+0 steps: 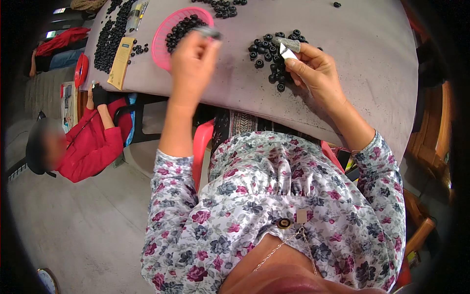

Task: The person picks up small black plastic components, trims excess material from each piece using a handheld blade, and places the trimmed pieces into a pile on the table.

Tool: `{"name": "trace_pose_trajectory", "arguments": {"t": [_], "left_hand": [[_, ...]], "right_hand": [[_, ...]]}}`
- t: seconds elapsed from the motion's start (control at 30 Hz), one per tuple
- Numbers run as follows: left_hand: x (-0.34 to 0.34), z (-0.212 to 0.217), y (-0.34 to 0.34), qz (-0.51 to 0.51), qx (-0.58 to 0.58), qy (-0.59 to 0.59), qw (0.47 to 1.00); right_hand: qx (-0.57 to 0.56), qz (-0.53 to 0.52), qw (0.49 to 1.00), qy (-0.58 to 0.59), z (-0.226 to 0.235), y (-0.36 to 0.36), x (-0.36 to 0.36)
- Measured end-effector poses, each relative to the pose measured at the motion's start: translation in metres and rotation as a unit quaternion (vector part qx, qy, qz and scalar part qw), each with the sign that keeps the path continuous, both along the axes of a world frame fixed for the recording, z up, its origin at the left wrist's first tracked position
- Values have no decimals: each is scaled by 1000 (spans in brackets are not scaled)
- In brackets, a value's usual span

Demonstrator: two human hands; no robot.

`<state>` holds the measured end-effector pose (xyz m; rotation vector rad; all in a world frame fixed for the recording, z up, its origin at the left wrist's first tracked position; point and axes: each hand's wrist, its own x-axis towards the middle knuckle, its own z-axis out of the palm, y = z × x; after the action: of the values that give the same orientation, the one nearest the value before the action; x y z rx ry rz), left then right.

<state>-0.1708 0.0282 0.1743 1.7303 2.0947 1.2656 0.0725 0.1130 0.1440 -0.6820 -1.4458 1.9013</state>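
Note:
My left hand (192,66) is over the near right side of a pink plastic basket (160,41), smeared by motion. Something grey and dark shows at its fingertips; whether the fingers hold a piece, I cannot make out. Inside the basket lie many small round black parts (182,32). Closed on a small white knife (287,51), my right hand (316,68) pinches it between thumb and index finger. A grey wrap (290,44) covers that index fingertip. Below and beside this hand spreads a loose pile of black ring-like parts (262,51) on the table.
The grey cloth-covered table (372,59) is dotted with dark crumbs. More black parts (111,44) lie at the left and far edge, near a yellow cardboard strip (121,63) and a clear packet (136,17). A person in red (93,142) sits at the left.

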Motion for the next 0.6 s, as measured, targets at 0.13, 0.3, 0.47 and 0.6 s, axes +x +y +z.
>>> {"name": "trace_pose_trajectory", "arguments": {"t": [0.13, 0.3, 0.47, 0.6], "left_hand": [[33, -28, 1, -85, -20, 9, 996], [39, -22, 10, -52, -25, 27, 998], [3, 12, 5, 43, 45, 10, 998], [-47, 16, 4, 122, 9, 69, 990]], "right_hand": [[10, -5, 1000, 9, 1, -4, -5], [3, -13, 1000, 22, 16, -8, 1], [-10, 3, 1000, 15, 30, -9, 6], [-6, 6, 1000, -1, 24, -10, 4]]}}
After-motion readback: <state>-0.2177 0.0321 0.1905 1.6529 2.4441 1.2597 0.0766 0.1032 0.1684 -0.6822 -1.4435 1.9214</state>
